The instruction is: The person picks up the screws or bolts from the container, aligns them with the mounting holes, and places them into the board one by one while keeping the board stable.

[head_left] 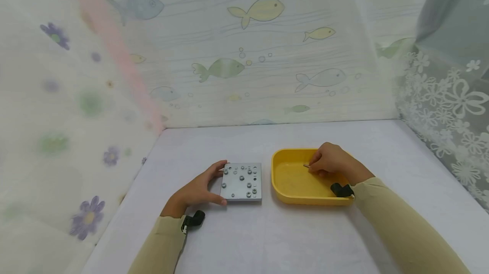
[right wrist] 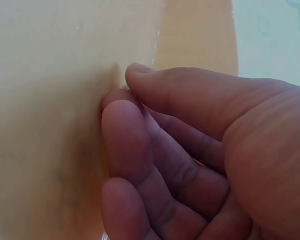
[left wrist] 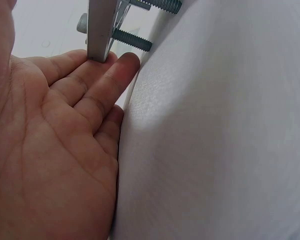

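Note:
A square metal plate (head_left: 234, 184) with several socket-head bolts and some open holes lies left of centre in the head view. My left hand (head_left: 196, 189) holds its left side, thumb at the near corner and fingers at the far one. Threaded bolt ends (left wrist: 132, 40) stick out under the plate in the left wrist view, towards the cloth. My right hand (head_left: 333, 163) is over the yellow tray (head_left: 292, 180), pinching a small metal screw (head_left: 306, 165) between thumb and forefinger. In the right wrist view the fingers mostly hide that screw.
A white cloth (head_left: 237, 240) covers the table. Behind stands a curtain with fish drawings (head_left: 263, 96), and patterned curtains hang on both sides. Each wrist carries a small black camera (head_left: 196, 218). The tray's raised rim runs close under the right wrist.

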Available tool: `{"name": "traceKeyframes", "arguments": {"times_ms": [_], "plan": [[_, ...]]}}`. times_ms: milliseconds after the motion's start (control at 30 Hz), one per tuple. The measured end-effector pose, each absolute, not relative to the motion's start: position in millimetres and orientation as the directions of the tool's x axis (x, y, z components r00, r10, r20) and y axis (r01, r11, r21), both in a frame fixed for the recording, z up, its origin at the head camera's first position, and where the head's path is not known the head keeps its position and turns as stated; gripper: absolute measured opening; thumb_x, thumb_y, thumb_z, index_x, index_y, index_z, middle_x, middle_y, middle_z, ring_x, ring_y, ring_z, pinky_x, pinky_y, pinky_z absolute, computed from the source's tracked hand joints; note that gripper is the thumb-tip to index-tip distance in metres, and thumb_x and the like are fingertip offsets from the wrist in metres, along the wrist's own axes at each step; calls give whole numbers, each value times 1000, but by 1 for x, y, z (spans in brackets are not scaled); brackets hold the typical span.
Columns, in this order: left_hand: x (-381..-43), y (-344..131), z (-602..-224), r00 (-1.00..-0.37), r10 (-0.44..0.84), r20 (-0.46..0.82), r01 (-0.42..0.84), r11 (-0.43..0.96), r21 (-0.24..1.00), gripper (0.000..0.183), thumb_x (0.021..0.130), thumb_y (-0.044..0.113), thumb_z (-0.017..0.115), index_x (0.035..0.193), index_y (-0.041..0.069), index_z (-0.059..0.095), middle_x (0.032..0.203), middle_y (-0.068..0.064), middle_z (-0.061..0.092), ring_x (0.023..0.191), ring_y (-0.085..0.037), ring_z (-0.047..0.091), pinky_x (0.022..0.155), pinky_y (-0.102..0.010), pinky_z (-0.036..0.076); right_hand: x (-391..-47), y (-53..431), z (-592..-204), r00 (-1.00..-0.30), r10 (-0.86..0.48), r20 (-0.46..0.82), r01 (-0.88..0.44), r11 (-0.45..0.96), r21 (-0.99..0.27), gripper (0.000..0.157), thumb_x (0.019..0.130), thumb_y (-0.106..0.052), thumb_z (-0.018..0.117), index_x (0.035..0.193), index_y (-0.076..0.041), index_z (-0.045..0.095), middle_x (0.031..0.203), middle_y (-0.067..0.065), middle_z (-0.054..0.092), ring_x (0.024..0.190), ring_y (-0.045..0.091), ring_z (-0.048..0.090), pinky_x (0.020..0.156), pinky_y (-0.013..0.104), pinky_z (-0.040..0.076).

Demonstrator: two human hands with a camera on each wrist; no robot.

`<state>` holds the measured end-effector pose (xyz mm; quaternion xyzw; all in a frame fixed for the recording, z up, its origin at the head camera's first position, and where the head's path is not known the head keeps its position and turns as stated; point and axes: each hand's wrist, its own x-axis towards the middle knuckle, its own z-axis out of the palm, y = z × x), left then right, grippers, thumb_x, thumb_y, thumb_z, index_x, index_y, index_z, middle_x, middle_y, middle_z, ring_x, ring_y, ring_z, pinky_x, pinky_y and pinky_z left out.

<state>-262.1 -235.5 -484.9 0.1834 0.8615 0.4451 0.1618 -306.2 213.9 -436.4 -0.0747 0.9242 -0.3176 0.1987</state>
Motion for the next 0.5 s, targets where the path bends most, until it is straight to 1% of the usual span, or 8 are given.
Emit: {"name": "traceKeyframes", "arguments": {"times_ms": [167,333,500], "plan": [[-262,-235,-484,-872,479,-103,186,519,835,129,62,35,101,165,30,23,157,5,48,152,-21,35,127,-60,8,-306,213,-438,-919,-244,-309,-19,812,-584,15,86,-23,83,93,-10,82,70,1,71,62,14,64,62,26,54],[-262,-236,-485,-872,477,-114,174,517,838,129,62,35,101,165,32,23,156,7,48,152,-20,35,127,-59,8,-307,210,-437,-925,-234,-299,-30,830,-558,11,87,-22,82,87,-11,82,68,1,71,62,14,65,62,26,55],[-261,-236,-483,-872,475,-114,169,513,842,128,63,35,101,165,32,23,156,7,49,152,-20,34,127,-60,7,-308,211,-437,-927,-243,-287,-50,837,-545,9,87,-21,79,83,-12,81,67,1,69,62,15,62,60,26,51]]}}
